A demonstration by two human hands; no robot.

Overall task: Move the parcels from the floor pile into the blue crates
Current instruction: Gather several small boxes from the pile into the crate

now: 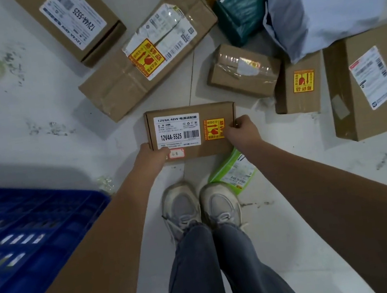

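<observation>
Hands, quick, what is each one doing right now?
Left hand: grips the left end of the small cardboard box.
Right hand: grips the right end of the same box.

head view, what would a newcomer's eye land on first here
The small brown cardboard box with a white 12V4A-5525 label, held at centre by the left hand and right hand. Beyond it brown cardboard parcels lie scattered on the pale floor; a blue plastic crate sits lower left.

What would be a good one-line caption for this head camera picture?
Both hands, left and right, hold a small labelled cardboard box above the floor pile, blue crate waiting at left.
</observation>
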